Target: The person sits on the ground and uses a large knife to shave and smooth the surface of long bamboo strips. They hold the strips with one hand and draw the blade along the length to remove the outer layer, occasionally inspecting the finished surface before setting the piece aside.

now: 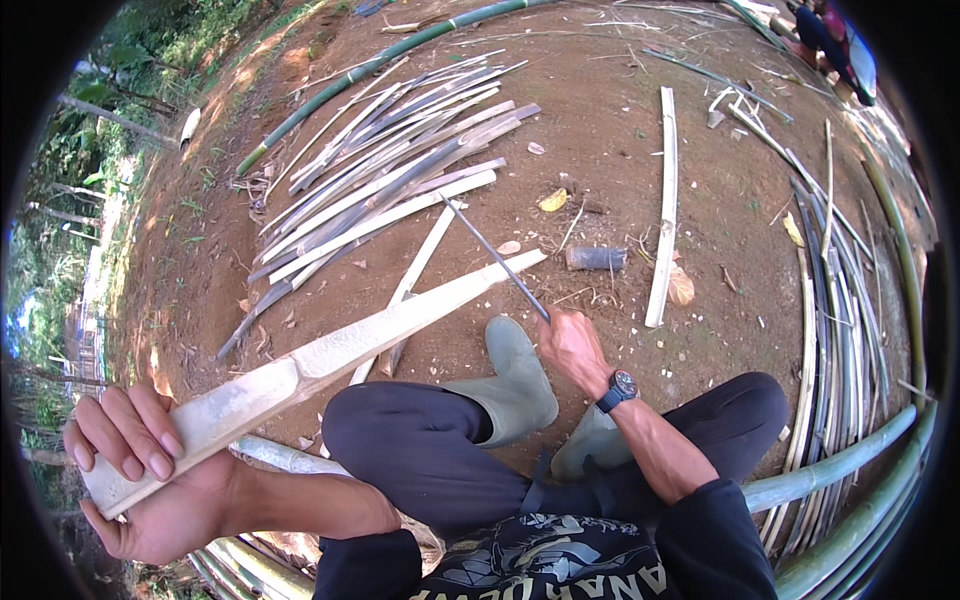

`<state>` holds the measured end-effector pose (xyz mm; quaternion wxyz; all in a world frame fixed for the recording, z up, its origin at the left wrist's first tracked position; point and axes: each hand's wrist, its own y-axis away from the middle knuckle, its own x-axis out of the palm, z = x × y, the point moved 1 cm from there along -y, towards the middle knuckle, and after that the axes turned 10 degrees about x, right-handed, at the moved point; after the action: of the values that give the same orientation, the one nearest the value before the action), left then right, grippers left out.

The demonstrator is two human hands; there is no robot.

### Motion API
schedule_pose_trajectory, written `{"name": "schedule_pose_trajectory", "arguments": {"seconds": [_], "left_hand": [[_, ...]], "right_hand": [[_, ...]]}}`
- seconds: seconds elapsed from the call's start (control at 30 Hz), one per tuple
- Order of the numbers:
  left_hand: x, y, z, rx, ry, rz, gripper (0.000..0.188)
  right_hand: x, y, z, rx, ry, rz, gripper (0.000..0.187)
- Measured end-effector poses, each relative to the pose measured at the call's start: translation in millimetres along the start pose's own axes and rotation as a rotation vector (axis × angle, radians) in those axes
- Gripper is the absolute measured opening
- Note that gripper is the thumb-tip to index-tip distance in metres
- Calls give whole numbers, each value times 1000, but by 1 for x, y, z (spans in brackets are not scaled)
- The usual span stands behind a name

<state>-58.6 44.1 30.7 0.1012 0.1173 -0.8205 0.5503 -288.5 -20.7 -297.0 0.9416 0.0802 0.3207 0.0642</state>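
– Where's the bamboo strip (pixel 330 365)?
– Aslant, its broad end gripped by the left hand (pixel 180 510); the right hand (pixel 573 350) clenches a knife (pixel 485 244) across its tip.
– Which step?
– Trimming, apparently; another stroke calls for steadiness.

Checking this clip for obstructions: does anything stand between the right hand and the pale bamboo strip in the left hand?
Nothing visible except the thin dark tool that the right hand itself holds; in the picture it crosses the pale bamboo strip near its far tip. Whether they touch cannot be told.
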Motion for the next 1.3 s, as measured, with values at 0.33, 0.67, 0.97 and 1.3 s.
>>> {"name": "schedule_pose_trajectory", "arguments": {"seconds": [0.33,0.67,0.97,1.3], "left_hand": [[14,14,-6,77,-23,77,33],[13,14,-8,5,83,190,29],[4,13,-9,-24,167,166,35],[10,19,-8,22,120,113,36]], "right_hand": [[-50,82,133,-610,-187,111,20],[-47,74,130,-565,-290,131,12],[-45,77,125,-481,-254,107,11],[-23,51,97,-403,-182,6,14]]}}
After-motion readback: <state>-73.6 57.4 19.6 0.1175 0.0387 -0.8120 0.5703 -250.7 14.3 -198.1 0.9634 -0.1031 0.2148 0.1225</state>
